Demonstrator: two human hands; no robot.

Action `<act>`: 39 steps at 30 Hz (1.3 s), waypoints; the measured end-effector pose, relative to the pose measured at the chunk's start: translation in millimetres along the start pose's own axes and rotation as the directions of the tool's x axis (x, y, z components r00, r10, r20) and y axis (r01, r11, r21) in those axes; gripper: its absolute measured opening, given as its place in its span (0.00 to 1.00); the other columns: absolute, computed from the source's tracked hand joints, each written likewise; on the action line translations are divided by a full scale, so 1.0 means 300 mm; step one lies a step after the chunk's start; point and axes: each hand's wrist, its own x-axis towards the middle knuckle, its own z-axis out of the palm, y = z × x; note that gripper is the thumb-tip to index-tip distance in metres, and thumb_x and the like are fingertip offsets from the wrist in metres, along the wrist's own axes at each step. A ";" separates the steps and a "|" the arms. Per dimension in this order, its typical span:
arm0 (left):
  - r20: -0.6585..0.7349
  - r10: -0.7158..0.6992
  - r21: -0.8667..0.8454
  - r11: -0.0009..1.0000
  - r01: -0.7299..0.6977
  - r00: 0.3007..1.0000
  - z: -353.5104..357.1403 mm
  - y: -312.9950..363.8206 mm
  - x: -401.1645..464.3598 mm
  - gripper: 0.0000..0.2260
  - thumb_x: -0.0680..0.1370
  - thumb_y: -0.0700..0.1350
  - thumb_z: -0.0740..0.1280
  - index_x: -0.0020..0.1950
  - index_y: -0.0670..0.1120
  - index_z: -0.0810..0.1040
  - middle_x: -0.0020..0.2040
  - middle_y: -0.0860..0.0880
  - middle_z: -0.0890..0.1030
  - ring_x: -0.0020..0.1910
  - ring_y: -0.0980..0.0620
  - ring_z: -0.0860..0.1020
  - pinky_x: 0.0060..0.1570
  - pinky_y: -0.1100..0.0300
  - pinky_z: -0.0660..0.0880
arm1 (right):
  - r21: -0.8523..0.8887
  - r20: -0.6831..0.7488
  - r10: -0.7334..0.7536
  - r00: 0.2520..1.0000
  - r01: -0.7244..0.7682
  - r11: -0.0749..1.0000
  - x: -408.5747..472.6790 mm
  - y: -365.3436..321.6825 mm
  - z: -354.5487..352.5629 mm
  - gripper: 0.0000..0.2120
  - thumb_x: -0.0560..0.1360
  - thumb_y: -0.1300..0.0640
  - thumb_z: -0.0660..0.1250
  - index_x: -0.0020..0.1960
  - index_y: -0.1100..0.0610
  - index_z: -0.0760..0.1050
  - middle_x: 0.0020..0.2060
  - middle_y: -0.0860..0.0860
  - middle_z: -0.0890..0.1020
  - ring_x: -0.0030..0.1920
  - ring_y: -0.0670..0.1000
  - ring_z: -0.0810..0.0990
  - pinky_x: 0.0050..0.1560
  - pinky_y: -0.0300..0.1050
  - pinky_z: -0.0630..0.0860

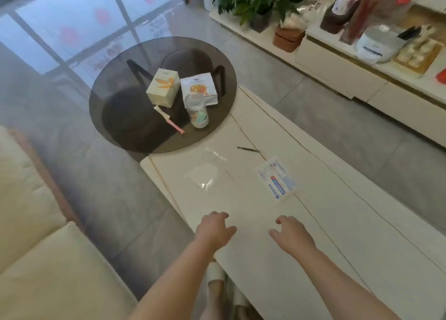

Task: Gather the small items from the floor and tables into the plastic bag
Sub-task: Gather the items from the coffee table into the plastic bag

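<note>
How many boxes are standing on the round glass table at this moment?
2. The cream box with orange print stands at the table's middle; the white box with a food picture is just right of it, behind the clear jar. None looks hidden.

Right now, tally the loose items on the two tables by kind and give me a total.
Boxes: 2, cream box and white box
Jars: 1, clear jar
Pens: 2, pink-and-white pen and dark pen
Clear plastic bags: 1, clear bag
Printed packets: 1, blue-and-white packet
Total: 7
</note>
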 end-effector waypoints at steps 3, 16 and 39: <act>-0.015 0.018 0.052 0.998 -0.017 1.000 -0.002 0.020 0.163 0.26 0.79 0.55 0.60 0.76 0.50 0.61 0.75 0.48 0.62 0.74 0.46 0.60 0.69 0.50 0.66 | 0.021 -0.001 0.011 1.000 -0.011 1.000 0.127 -0.006 0.014 0.22 0.77 0.48 0.60 0.69 0.55 0.67 0.66 0.52 0.70 0.65 0.54 0.71 0.58 0.47 0.73; -0.003 0.048 0.248 0.968 -0.046 0.999 0.063 -0.069 0.842 0.30 0.79 0.56 0.60 0.77 0.50 0.53 0.79 0.46 0.44 0.78 0.44 0.47 0.70 0.48 0.62 | -0.046 0.035 -0.003 0.999 0.005 0.999 0.728 -0.060 0.175 0.25 0.79 0.50 0.57 0.74 0.54 0.58 0.76 0.52 0.56 0.75 0.56 0.55 0.69 0.50 0.64; -0.235 0.218 0.412 0.905 -0.106 0.947 0.181 -0.115 1.149 0.34 0.75 0.55 0.67 0.75 0.54 0.52 0.76 0.45 0.52 0.70 0.42 0.61 0.62 0.51 0.66 | -0.161 -0.178 -0.023 0.984 -0.006 0.987 1.025 -0.075 0.329 0.28 0.78 0.53 0.58 0.75 0.49 0.52 0.76 0.52 0.50 0.76 0.58 0.48 0.69 0.54 0.62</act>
